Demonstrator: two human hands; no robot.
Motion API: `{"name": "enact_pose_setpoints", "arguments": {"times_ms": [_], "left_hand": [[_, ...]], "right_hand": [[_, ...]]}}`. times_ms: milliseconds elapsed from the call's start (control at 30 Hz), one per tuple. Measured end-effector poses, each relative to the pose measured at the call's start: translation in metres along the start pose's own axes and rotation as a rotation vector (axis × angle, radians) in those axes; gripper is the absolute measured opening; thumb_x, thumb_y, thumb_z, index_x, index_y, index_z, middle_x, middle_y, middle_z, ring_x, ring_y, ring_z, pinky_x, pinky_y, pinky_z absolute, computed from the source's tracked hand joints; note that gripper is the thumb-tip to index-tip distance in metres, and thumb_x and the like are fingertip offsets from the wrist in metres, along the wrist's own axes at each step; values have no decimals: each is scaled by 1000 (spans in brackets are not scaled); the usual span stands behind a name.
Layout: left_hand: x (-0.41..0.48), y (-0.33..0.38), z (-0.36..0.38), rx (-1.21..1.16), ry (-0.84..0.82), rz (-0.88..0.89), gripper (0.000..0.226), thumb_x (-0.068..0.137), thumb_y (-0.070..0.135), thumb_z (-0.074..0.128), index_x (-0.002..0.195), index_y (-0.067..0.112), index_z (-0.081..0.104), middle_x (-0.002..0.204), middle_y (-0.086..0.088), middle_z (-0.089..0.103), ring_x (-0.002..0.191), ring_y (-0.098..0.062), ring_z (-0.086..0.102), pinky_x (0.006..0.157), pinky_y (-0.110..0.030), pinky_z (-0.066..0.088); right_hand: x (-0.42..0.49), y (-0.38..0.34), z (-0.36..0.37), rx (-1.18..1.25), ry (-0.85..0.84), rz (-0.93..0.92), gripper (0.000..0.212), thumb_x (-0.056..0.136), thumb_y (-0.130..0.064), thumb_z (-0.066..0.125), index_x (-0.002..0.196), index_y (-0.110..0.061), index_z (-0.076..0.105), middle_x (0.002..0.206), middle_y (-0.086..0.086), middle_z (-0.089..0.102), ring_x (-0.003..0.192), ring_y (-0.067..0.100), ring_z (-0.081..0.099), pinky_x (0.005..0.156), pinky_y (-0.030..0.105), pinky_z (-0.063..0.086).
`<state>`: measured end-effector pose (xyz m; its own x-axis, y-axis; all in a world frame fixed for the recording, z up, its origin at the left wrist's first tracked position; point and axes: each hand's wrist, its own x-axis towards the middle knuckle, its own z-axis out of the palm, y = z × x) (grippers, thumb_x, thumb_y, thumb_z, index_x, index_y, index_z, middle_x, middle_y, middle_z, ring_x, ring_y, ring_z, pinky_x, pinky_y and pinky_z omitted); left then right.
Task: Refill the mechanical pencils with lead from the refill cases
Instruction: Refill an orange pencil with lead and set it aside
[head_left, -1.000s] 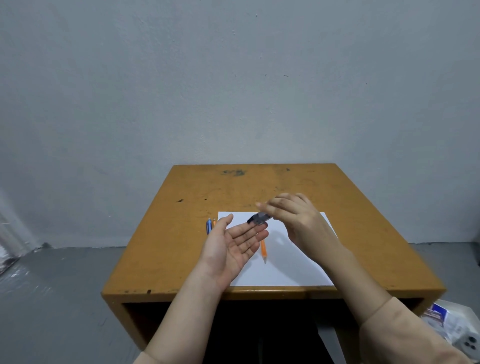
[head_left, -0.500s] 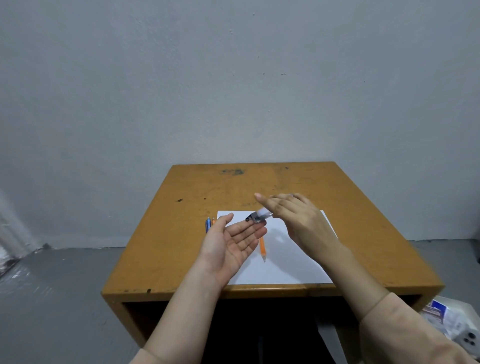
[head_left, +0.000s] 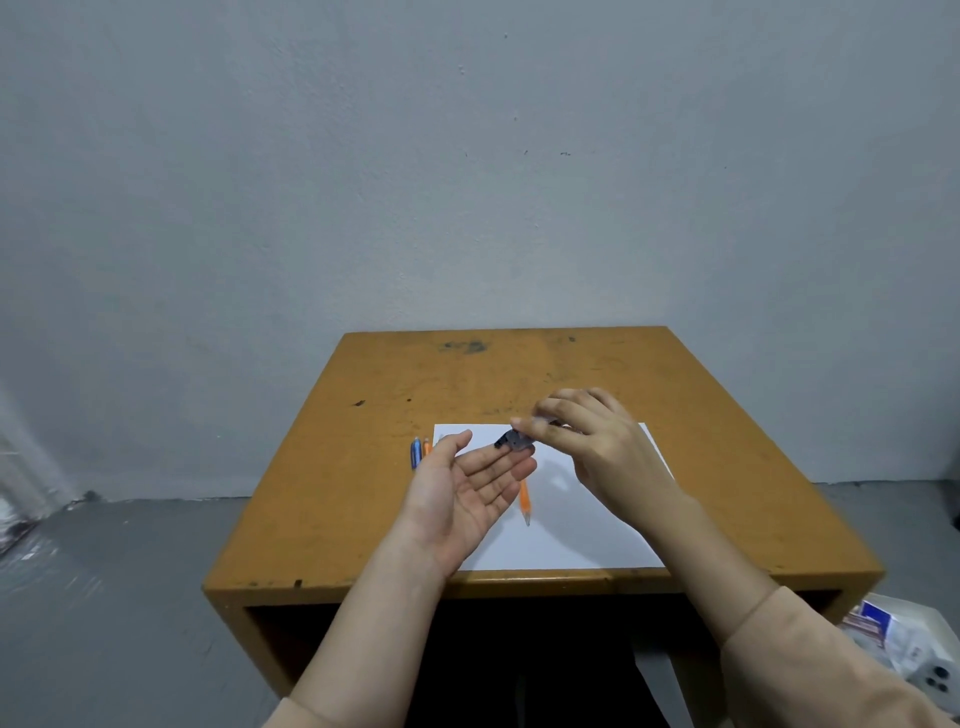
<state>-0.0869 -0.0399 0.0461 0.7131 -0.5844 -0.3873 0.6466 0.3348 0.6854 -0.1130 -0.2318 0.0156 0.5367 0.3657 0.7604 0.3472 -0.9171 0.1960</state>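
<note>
My right hand (head_left: 597, 447) pinches a small grey lead refill case (head_left: 513, 441) and tips its dark end down over my left hand (head_left: 467, 493). The left hand is held palm up with straight fingers just under the case. An orange mechanical pencil (head_left: 524, 501) lies on the white sheet of paper (head_left: 571, 535), partly hidden by my left fingers. A blue pencil (head_left: 415, 452) and another orange pencil (head_left: 427, 447) lie side by side left of the paper. Any lead is too thin to make out.
The yellow-brown wooden table (head_left: 363, 467) stands against a grey wall. Its far half holds only dark stains. A white bag with packets (head_left: 904, 639) sits on the floor at the lower right.
The right hand has tilted the case a little further down toward the left fingertips. The left hand has stayed cupped in the same place.
</note>
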Motion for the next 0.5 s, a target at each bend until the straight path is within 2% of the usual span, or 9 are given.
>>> {"name": "enact_pose_setpoints", "arguments": {"times_ms": [33, 167, 233, 300, 433, 500], "left_hand": [[0, 0, 0, 1, 3, 0, 44, 98, 30, 37, 104, -3, 65, 105, -17, 70, 96, -25, 68, 83, -29, 48], [-1, -2, -1, -22, -1, 1, 43, 98, 29, 37, 102, -4, 65, 103, -18, 71, 94, -25, 69, 83, -30, 48], [-2, -1, -1, -7, -5, 4, 44, 98, 30, 37, 103, -4, 66, 105, -19, 70, 98, -26, 68, 84, -29, 48], [-2, 0, -2, 2, -4, 2, 45, 98, 30, 37, 103, -4, 66, 106, -19, 70, 99, -26, 67, 83, -29, 48], [-3, 0, -1, -36, -9, -8, 44, 98, 29, 37, 103, -5, 65, 105, -20, 70, 97, -27, 68, 81, -30, 48], [-3, 1, -1, -45, -13, -11, 44, 98, 29, 37, 103, -6, 64, 105, -20, 70, 98, -28, 67, 81, -30, 48]], "right_hand": [[0, 0, 0, 9, 9, 0, 50, 80, 16, 63, 119, -16, 65, 101, 5, 65, 99, 20, 57, 79, 37, 46], [1, -4, 0, 55, 41, 51, 55, 83, 16, 58, 128, -15, 57, 100, 2, 64, 97, 18, 56, 84, 35, 45], [1, -2, 1, 36, 17, 16, 44, 86, 13, 54, 118, -15, 65, 99, 4, 63, 96, 18, 55, 82, 38, 46], [1, 1, 1, 32, -12, -3, 42, 87, 11, 50, 115, -14, 68, 100, 4, 63, 98, 19, 55, 80, 40, 47], [2, -1, -4, 27, -44, 13, 69, 79, 21, 56, 135, -18, 49, 107, 1, 64, 104, 19, 56, 83, 38, 46], [1, -1, -4, 15, -48, 8, 65, 80, 19, 53, 134, -18, 52, 109, 2, 65, 105, 19, 56, 82, 39, 47]]}}
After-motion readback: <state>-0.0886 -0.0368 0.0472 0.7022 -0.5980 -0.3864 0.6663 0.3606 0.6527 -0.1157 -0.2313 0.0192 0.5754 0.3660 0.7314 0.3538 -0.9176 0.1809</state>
